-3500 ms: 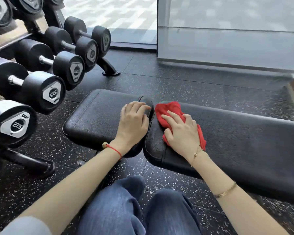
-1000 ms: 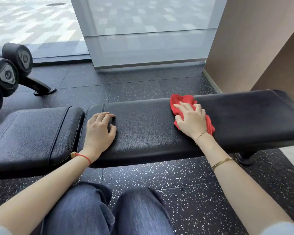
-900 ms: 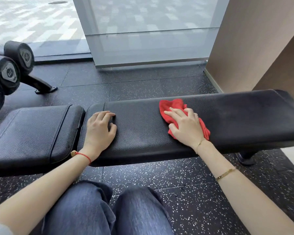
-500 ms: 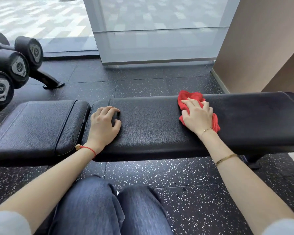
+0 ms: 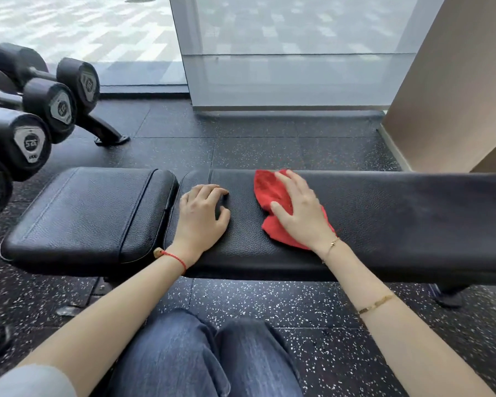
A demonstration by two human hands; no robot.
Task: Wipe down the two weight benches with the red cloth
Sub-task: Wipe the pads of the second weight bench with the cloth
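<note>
The red cloth (image 5: 272, 196) slid left under the flat right hand (image 5: 301, 213).

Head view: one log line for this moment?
step: wiping | right hand: flat on crumpled red cloth | left hand: bracing long black padded bench | short black seat pad: untouched

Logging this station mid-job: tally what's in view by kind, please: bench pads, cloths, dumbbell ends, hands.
Black leather bench pads: 2, short seat pad and long back pad
Crumpled red cloth: 1
Black round dumbbell ends with grey badges: 4
Hands: 2, left hand, right hand
Total: 9
</note>
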